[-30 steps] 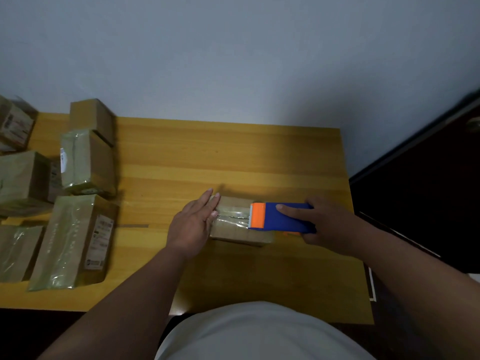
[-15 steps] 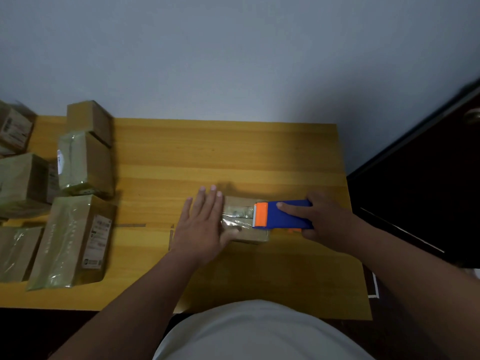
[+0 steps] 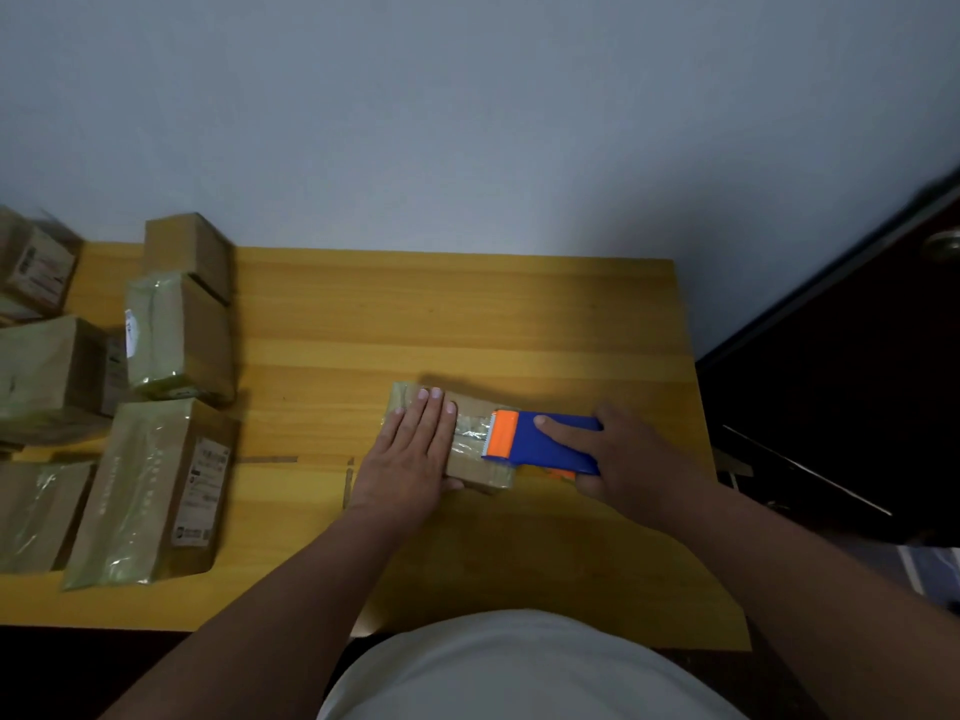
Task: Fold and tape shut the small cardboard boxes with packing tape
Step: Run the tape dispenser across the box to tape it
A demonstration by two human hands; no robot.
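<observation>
Since a second ago my left hand point(image 3: 410, 454) has slid from the left end of the small cardboard box point(image 3: 470, 441) up onto its top; it now lies flat, fingers straight and together, pressing the left half of the lid. My right hand point(image 3: 631, 459) still grips the tape dispenser point(image 3: 540, 443), index finger stretched along its blue body, thumb hidden underneath. The dispenser's orange blade end has shifted slightly right and sits over the right part of the box, with a shiny strip of packing tape point(image 3: 470, 438) showing between it and my left fingers. The box sits in about the same place, right of centre on the worktop point(image 3: 467, 324).

The worktop is yellow wood grain, pushed against a plain pale wall point(image 3: 467, 122). Along its left side stand several taped boxes: a long labelled box point(image 3: 150, 491) nearest me, a wrapped box point(image 3: 179, 337) behind it, a plain box point(image 3: 189, 252) by the wall, and more cut off by the left edge. A dark door point(image 3: 857, 381) with a round knob stands at the right. My white shirt point(image 3: 519, 672) fills the bottom.
</observation>
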